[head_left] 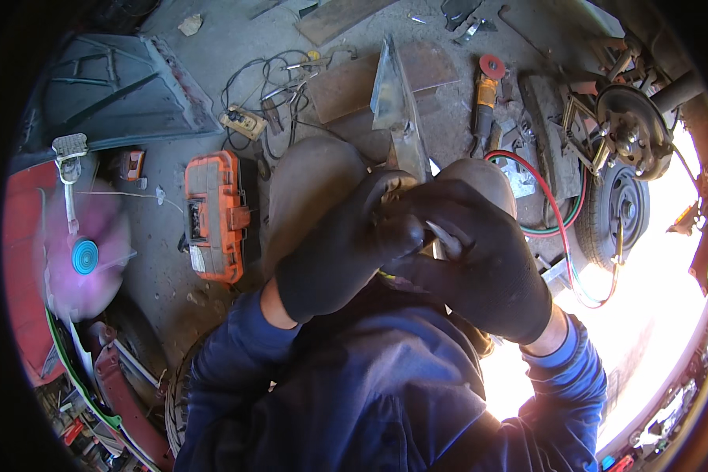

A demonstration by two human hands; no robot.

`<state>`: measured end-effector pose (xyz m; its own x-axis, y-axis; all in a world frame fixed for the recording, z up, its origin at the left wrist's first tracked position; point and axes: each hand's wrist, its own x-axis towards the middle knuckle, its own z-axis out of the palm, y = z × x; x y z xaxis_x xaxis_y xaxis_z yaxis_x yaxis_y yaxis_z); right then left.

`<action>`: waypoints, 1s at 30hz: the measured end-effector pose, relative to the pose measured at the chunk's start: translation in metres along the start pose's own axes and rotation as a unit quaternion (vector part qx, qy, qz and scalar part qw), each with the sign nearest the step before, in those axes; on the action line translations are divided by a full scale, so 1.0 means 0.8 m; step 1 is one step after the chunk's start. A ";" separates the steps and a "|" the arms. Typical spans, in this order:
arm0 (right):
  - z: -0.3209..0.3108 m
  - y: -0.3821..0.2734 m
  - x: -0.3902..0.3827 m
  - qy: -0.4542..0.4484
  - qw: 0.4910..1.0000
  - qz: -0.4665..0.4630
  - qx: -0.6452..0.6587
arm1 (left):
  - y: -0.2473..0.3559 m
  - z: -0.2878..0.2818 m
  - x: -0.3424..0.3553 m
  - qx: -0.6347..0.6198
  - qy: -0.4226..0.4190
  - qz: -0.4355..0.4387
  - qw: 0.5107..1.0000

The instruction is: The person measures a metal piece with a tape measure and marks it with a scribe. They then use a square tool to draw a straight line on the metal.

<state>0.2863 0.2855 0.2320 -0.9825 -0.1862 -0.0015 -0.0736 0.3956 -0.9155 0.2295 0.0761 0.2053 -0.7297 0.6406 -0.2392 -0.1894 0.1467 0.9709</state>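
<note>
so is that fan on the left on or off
On: the fan is spinning, its blades smeared into a see-through pinkish blur around the crisp blue hub.

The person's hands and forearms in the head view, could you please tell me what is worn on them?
The left hand and right hand wear close-fitting black gloves. The left sleeve and right sleeve are blue, looking brighter on the right. A short stretch of bare wrist shows between glove and sleeve on each side.

A long, tapering grey metal piece (404, 110) points forward.
</note>
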 end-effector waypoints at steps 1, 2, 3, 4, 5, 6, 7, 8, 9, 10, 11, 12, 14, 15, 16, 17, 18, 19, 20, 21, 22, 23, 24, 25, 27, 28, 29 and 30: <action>0.001 -0.001 -0.003 0.004 1.000 0.028 0.005 | -0.001 -0.002 -0.002 -0.032 -0.012 -0.052 0.998; 0.000 -0.003 -0.006 0.005 0.994 0.077 0.074 | 0.000 -0.003 -0.007 -0.049 -0.028 -0.059 0.997; -0.001 -0.005 -0.009 -0.002 0.981 0.143 0.134 | -0.001 -0.005 -0.009 -0.021 -0.042 -0.041 0.998; -0.003 -0.007 -0.013 -0.003 0.962 0.193 0.192 | -0.002 -0.006 -0.013 0.007 -0.056 -0.022 0.998; -0.003 -0.008 -0.016 -0.007 0.954 0.219 0.203 | -0.004 -0.006 -0.013 0.080 -0.066 0.022 0.994; -0.002 -0.009 -0.019 -0.005 0.950 0.229 0.213 | -0.005 -0.006 -0.016 0.163 -0.076 0.054 0.982; -0.001 -0.009 -0.021 -0.005 0.947 0.235 0.218 | -0.006 -0.004 -0.019 0.174 -0.058 0.039 0.982; 0.001 -0.008 -0.023 0.029 0.938 0.247 0.241 | -0.007 -0.001 -0.024 0.194 -0.041 0.013 0.980; 0.001 -0.008 -0.025 0.024 0.942 0.250 0.221 | -0.008 0.002 -0.028 0.213 -0.024 -0.014 0.977; 0.000 -0.007 -0.027 0.020 0.947 0.252 0.200 | -0.010 0.004 -0.031 0.235 -0.018 -0.002 0.972; -0.002 -0.006 -0.029 0.023 0.955 0.236 0.175 | -0.012 0.006 -0.034 0.258 -0.012 0.009 0.966; -0.006 -0.006 -0.031 0.026 0.947 0.253 0.195 | -0.014 0.006 -0.036 0.283 0.001 0.043 0.958; -0.025 -0.006 -0.035 0.121 0.936 0.238 0.232 | -0.021 0.004 -0.036 0.315 -0.003 -0.028 0.949; -0.039 -0.006 -0.038 0.166 0.923 0.237 0.253 | -0.024 0.003 -0.036 0.335 0.003 -0.039 0.941; -0.055 -0.007 -0.040 0.205 0.922 0.223 0.242 | -0.026 0.000 -0.035 0.284 0.002 -0.060 0.957; -0.071 -0.008 -0.041 0.246 0.913 0.222 0.238 | -0.028 -0.003 -0.033 0.236 0.001 -0.066 0.970; -0.085 -0.007 -0.042 0.248 0.924 0.206 0.207 | -0.029 -0.004 -0.031 0.197 -0.003 -0.112 0.974; -0.095 -0.004 -0.042 0.262 0.927 0.192 0.186 | -0.030 -0.004 -0.030 0.133 -0.009 -0.083 0.988; -0.101 0.001 -0.041 0.255 0.927 0.209 0.181 | -0.030 -0.003 -0.028 0.079 -0.016 -0.092 0.992; -0.104 0.007 -0.040 0.256 0.925 0.226 0.167 | -0.029 -0.003 -0.025 0.026 -0.022 -0.100 0.994; -0.105 0.015 -0.038 0.257 0.923 0.243 0.154 | -0.029 -0.003 -0.019 0.035 -0.030 -0.096 0.994; -0.105 0.022 -0.036 0.256 0.920 0.254 0.152 | -0.029 -0.004 -0.012 0.044 -0.039 -0.093 0.994; -0.106 0.030 -0.034 0.259 0.918 0.262 0.143 | -0.028 -0.005 -0.006 0.061 -0.046 -0.088 0.993; -0.106 0.037 -0.032 0.263 0.918 0.271 0.122 | -0.028 -0.007 0.001 0.035 -0.066 -0.113 0.991; -0.108 0.050 -0.030 0.260 0.922 0.270 0.095 | -0.027 -0.013 0.010 -0.008 -0.107 -0.138 0.985; -0.107 0.056 -0.030 0.253 0.928 0.258 0.085 | -0.029 -0.016 0.018 -0.008 -0.119 -0.173 0.978; -0.107 0.061 -0.030 0.257 0.930 0.251 0.074 | -0.031 -0.020 0.025 -0.015 -0.137 -0.186 0.973; -0.106 0.066 -0.031 0.261 0.932 0.243 0.062 | -0.035 -0.022 0.033 -0.017 -0.155 -0.209 0.965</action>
<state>0.2922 0.3870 0.2175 -0.8460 0.4642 -0.2622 0.3913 0.2065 -0.8968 0.2038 0.0756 0.1718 -0.3545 0.7255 -0.5899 -0.4505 0.4203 0.7876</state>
